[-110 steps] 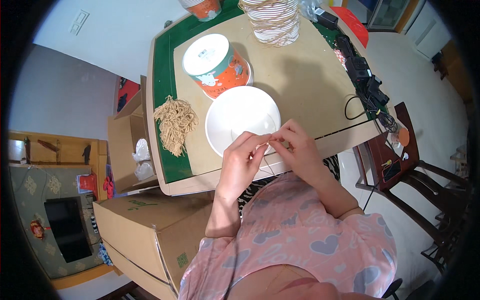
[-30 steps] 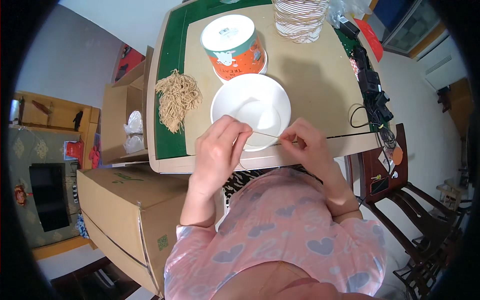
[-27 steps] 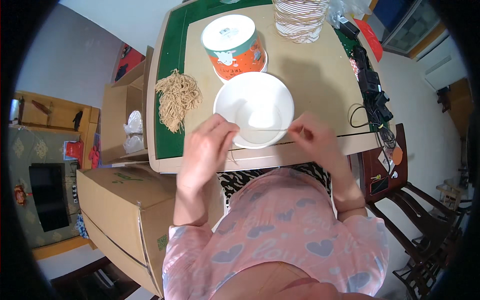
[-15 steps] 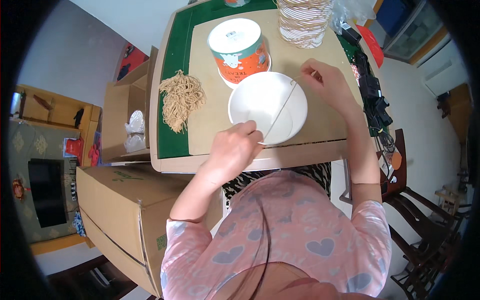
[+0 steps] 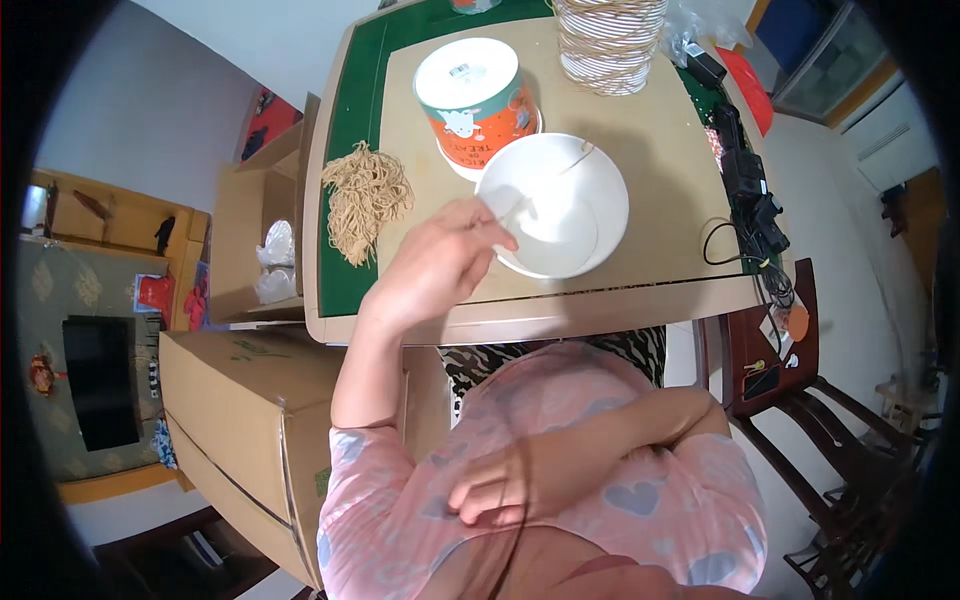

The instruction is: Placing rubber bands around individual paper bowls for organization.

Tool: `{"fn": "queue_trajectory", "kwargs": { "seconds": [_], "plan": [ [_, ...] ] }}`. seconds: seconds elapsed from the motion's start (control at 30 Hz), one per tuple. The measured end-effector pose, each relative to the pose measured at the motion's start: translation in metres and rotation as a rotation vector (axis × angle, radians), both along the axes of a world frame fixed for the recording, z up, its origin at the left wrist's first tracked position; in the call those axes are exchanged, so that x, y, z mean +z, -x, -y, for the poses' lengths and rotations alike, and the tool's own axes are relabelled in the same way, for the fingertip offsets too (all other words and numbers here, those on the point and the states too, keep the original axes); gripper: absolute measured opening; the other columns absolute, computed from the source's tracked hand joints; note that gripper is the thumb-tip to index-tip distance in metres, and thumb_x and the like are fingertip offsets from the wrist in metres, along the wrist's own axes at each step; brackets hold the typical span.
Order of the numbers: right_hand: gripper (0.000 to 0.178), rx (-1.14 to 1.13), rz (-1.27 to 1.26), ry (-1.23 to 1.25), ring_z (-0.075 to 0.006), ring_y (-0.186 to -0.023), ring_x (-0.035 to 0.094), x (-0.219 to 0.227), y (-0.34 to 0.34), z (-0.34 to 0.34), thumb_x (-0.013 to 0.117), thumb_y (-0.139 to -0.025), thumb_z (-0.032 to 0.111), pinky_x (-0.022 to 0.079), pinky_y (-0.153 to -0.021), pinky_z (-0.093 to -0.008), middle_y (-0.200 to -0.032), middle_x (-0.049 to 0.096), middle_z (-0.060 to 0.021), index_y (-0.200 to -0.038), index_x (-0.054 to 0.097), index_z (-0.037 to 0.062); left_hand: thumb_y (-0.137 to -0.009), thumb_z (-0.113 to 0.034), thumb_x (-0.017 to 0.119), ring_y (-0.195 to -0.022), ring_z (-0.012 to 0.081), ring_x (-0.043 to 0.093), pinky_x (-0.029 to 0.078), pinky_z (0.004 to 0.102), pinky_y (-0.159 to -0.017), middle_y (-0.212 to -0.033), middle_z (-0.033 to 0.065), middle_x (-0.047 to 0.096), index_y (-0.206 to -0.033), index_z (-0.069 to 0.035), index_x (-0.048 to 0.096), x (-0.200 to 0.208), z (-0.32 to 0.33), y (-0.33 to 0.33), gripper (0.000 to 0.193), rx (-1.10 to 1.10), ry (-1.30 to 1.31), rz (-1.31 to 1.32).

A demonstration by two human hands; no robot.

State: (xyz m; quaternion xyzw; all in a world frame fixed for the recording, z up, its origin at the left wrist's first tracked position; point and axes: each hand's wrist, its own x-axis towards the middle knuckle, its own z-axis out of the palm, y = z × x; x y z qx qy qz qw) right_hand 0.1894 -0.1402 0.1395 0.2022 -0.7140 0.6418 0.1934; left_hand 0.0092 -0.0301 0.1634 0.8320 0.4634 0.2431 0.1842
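Note:
My left hand (image 5: pixel 437 255) is closed at the left rim of a white paper bucket (image 5: pixel 600 225), thumb and fingers at its edge. A short tan cord (image 5: pixel 582 157) runs over the far rim into the bucket; whether its other end is in my left fingers is hard to see. My right hand (image 5: pixel 492 482) lies across my chest, fingers loosely bent and a little apart, with nothing visible in them. Just beyond the bucket stands an upside-down orange and green printed bucket (image 5: pixel 490 125) with a white base. A bundle of tan cords (image 5: pixel 365 205) lies to the left.
A tall stack of white buckets with cord handles (image 5: pixel 612 50) stands at the far right. Black power adapters and cables (image 5: pixel 742 170) line the table's right edge. Large cardboard boxes (image 5: pixel 235 400) stand on the left, and a dark wooden chair (image 5: pixel 800 350) on the right.
My right hand has left the far rim and come back to my chest. The white bucket has shifted slightly away and to the right; my left hand has moved up along its left rim.

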Motion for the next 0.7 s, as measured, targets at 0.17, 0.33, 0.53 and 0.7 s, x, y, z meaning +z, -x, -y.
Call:
{"fn": "queue_trajectory", "kwargs": {
  "seconds": [0.17, 0.33, 0.53, 0.7],
  "plan": [
    [0.019, 0.092, 0.038, 0.005, -0.0301, -0.096, 0.055, -0.008, 0.008, 0.004, 0.052, -0.089, 0.011, 0.044, -0.082, -0.0405, -0.101, 0.054, -0.0147, -0.106, 0.05, 0.003, -0.069, 0.0, 0.069, -0.08, 0.0251, 0.055, 0.047, 0.0359, -0.068, -0.083, 0.0072, 0.058, -0.086, -0.007, 0.067, -0.014, 0.004, -0.004, 0.019, 0.037, -0.119, -0.213],
    [0.018, 0.193, 0.213, -0.11, -0.0296, -0.095, 0.056, -0.008, 0.012, -0.006, 0.054, -0.086, 0.008, 0.044, -0.08, -0.041, -0.1, 0.056, -0.0154, -0.103, 0.05, 0.0026, -0.081, -0.005, 0.067, -0.067, 0.0126, 0.049, 0.04, 0.0271, -0.058, -0.075, 0.003, 0.058, -0.089, -0.003, 0.065, -0.001, 0.001, -0.002, 0.009, 0.134, 0.162, 0.096],
    [0.017, -0.011, -0.138, 0.042, -0.0294, -0.086, 0.057, -0.005, 0.009, 0.001, 0.058, -0.082, 0.005, 0.045, -0.074, -0.0399, -0.089, 0.058, -0.0127, -0.097, 0.052, 0.003, -0.077, -0.006, 0.068, -0.059, 0.0111, 0.042, 0.038, 0.0289, -0.054, -0.063, 0.0032, 0.047, -0.091, -0.002, 0.062, 0.006, -0.001, -0.006, 0.015, 0.221, 0.42, 0.285],
    [0.007, 0.116, 0.112, -0.067, -0.0272, -0.076, 0.058, -0.008, -0.004, -0.01, 0.059, -0.082, 0.01, 0.045, -0.068, -0.0372, -0.078, 0.058, -0.0108, -0.086, 0.056, 0.0047, -0.075, -0.005, 0.07, -0.061, 0.0113, 0.044, 0.04, 0.0279, -0.056, -0.066, 0.0023, 0.047, -0.09, -0.003, 0.055, 0.002, 0.005, -0.018, 0.022, 0.24, 0.355, 0.178]
  ]
}}
